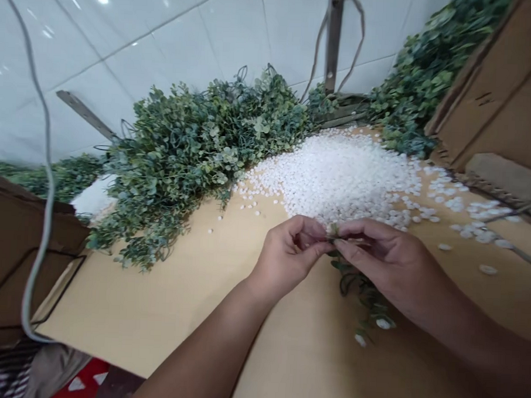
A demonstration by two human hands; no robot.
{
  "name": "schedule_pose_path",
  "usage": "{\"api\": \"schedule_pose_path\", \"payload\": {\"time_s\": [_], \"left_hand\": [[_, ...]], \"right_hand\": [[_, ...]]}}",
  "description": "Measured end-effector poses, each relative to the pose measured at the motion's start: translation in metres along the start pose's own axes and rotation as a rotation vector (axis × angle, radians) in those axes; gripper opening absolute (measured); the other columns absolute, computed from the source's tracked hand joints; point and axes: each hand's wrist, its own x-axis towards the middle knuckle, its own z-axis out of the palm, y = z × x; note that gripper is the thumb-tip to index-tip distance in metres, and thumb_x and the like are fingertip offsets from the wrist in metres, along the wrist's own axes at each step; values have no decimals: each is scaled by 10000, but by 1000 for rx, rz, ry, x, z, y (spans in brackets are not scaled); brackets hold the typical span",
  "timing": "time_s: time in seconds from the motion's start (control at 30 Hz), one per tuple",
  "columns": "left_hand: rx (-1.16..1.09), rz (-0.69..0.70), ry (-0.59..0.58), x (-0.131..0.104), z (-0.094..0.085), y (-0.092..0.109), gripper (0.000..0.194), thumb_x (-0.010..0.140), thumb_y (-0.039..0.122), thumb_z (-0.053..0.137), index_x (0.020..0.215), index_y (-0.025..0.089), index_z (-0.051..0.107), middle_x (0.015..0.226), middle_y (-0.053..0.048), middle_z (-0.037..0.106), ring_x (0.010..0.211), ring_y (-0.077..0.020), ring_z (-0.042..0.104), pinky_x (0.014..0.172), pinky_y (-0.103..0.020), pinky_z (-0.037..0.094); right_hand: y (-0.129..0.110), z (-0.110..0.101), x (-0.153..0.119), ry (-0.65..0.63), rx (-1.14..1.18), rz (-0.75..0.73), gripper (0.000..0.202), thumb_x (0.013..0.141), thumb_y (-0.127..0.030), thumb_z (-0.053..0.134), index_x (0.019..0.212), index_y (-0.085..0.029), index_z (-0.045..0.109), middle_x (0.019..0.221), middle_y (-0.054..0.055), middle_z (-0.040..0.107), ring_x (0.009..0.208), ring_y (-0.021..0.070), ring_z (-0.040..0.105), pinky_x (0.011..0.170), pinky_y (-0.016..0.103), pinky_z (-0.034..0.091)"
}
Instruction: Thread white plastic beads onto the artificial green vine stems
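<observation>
My left hand (290, 247) and my right hand (380, 257) meet fingertip to fingertip over the table. Between their pinched thumbs and forefingers is the end of an artificial leaf sprig (362, 288), with a small pale piece at the tip. The rest of the sprig hangs below my right hand, carrying green leaves and a few white pieces near its lower end. Just beyond my fingers spreads a heap of small white round pieces (341, 173), which look like plastic. The fingers partly cover what they grip.
A big pile of artificial greenery (197, 143) lies at the back left of the wooden table (190, 301). More greenery (411, 82) stands at the right beside a cardboard box (503, 86). A grey cable (46, 125) hangs at the left, near another cardboard box (21, 253).
</observation>
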Motion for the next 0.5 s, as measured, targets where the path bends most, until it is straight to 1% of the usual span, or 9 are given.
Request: {"api": "schedule_pose_path", "payload": {"time_s": [0.03,0.1,0.13,0.17,0.23,0.27,0.33,0.43,0.5], "left_hand": [[39,9,8,2,-5,-1,88,647,158,657,687,156,579,609,24,575,553,-80,505,548,-203,403],[177,39,75,7,-21,-4,33,682,178,628,671,160,602,643,3,602,596,-99,528,581,-217,415],[269,57,168,10,-31,-6,42,708,174,596,671,165,612,671,-6,612,621,-107,530,599,-223,417],[368,70,291,13,-42,-9,58,719,165,574,690,168,624,706,-13,616,646,-113,528,618,-230,417],[544,8,415,19,-61,-15,82,707,190,592,756,167,654,775,-28,606,640,-117,511,622,-246,417],[608,-33,441,21,-68,-19,118,704,210,601,793,169,666,787,-30,599,622,-115,498,631,-255,420],[713,-57,401,24,-76,-24,154,702,217,604,830,181,683,789,-31,594,636,-125,508,659,-267,424],[823,-67,309,26,-76,-28,159,716,181,579,823,191,697,818,-45,616,715,-152,552,706,-276,426],[880,-90,318,27,-75,-29,182,727,156,551,831,195,695,840,-53,634,755,-170,564,727,-289,423]], "right_hand": [[-1,0,-1,-7,10,21,113,711,-288,599,765,-189,601,677,1,607,617,115,561,566,214,457],[-4,0,-3,-29,27,57,96,712,-289,595,718,-194,578,628,-6,601,576,109,544,519,201,438],[-5,1,-4,-40,37,74,96,713,-286,588,693,-195,563,615,-5,603,571,110,543,509,198,432],[-7,1,-5,-51,46,89,103,712,-284,580,671,-195,549,604,-3,605,566,112,542,501,199,427],[-10,2,-7,-71,67,116,113,709,-286,561,649,-195,531,586,0,603,570,119,551,517,207,439],[-11,3,-8,-79,74,127,113,707,-289,552,648,-195,530,577,-2,596,574,122,559,534,214,450],[-12,5,-10,-104,67,158,118,709,-303,537,667,-194,542,572,-5,580,579,130,574,548,228,460],[-10,8,-13,-141,41,195,150,720,-337,529,685,-193,551,589,-2,573,589,147,592,537,245,460],[-8,9,-13,-162,15,172,168,731,-349,527,681,-191,555,602,4,571,610,156,591,548,258,459]]}}
